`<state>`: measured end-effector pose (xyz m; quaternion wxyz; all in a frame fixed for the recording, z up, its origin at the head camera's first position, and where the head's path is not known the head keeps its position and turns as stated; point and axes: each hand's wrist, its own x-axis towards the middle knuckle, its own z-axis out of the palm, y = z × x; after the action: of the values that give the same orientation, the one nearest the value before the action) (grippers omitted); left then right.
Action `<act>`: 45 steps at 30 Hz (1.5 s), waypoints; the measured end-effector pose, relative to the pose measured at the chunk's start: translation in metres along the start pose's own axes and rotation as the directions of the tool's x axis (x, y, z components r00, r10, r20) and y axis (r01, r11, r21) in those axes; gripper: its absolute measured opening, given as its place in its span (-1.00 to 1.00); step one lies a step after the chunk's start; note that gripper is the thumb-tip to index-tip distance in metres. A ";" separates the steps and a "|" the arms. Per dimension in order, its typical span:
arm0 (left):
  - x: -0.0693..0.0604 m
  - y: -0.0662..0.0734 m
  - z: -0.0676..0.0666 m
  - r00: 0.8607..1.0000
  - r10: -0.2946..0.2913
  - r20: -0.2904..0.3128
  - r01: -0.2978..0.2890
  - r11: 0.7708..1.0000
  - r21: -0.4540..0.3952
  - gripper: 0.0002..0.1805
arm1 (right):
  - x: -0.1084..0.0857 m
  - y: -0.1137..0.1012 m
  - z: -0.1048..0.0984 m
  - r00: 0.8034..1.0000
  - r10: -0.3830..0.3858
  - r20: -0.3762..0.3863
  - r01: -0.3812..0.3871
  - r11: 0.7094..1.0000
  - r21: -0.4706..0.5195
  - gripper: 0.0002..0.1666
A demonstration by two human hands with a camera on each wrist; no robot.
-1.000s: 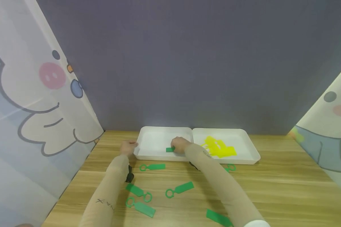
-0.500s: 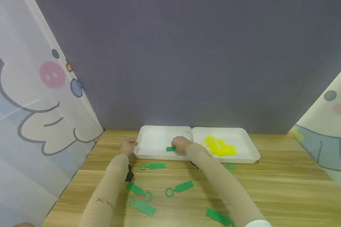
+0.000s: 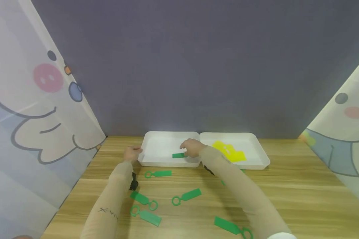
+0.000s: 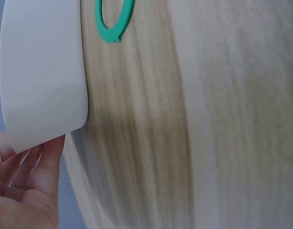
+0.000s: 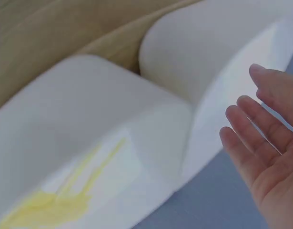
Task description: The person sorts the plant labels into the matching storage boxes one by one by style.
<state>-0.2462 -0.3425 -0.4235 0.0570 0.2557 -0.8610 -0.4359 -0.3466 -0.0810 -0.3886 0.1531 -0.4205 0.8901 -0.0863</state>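
Two shallow white trays stand side by side in the head view. My left hand (image 3: 132, 153) holds the outer end of the left tray (image 3: 143, 164); its thumb and fingers lie about the rim in the left wrist view. Over that tray's right part hovers my right hand (image 3: 193, 147), fingers extended and nothing in them in the right wrist view. Just below it a green plastic tag (image 3: 178, 155) lies flat on the tray floor, its right end hidden by the hand. Several yellow tags (image 3: 234, 155) lie heaped in the right tray (image 3: 261, 164).
Several green tags with ring ends lie on the wooden table (image 3: 302, 199), among them a near-tray tag (image 3: 162, 173), a middle tag (image 3: 191, 195) and a front tag (image 3: 227, 225). Another is partly under my right forearm. A grey wall (image 3: 179, 66) rises behind the trays.
My right hand has let go of the green tag, opened its fingers and lifted slightly to the right. The tag now lies in the left tray. My left hand stays at the tray's end.
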 end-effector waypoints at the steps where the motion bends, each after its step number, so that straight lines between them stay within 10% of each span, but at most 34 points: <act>1: 0.000 0.000 0.000 1.000 0.001 -0.001 -0.001 1.000 0.005 -0.61 | -0.003 0.000 -0.002 1.000 -0.006 -0.004 0.006 1.000 -0.002 -0.52; 22: 0.007 -0.004 -0.003 1.000 0.019 0.000 -0.019 0.999 0.036 -0.60 | -0.110 0.017 -0.039 0.944 -0.271 -0.188 0.247 0.959 -0.141 -0.57; 34: 0.007 -0.012 -0.006 0.999 0.016 0.031 -0.016 1.000 0.000 -0.57 | -0.158 0.059 -0.003 0.967 -0.195 -0.166 0.182 0.979 -0.087 -0.54; 45: 0.004 -0.008 -0.002 0.999 0.014 0.033 -0.014 1.000 -0.008 -0.58 | -0.175 0.091 0.039 0.945 -0.286 -0.159 0.270 0.956 -0.115 -0.63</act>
<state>-0.2456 -0.3494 -0.4291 0.0471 0.2422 -0.8618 -0.4431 -0.2941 0.1106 -0.4156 0.0415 -0.5394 0.8347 -0.1026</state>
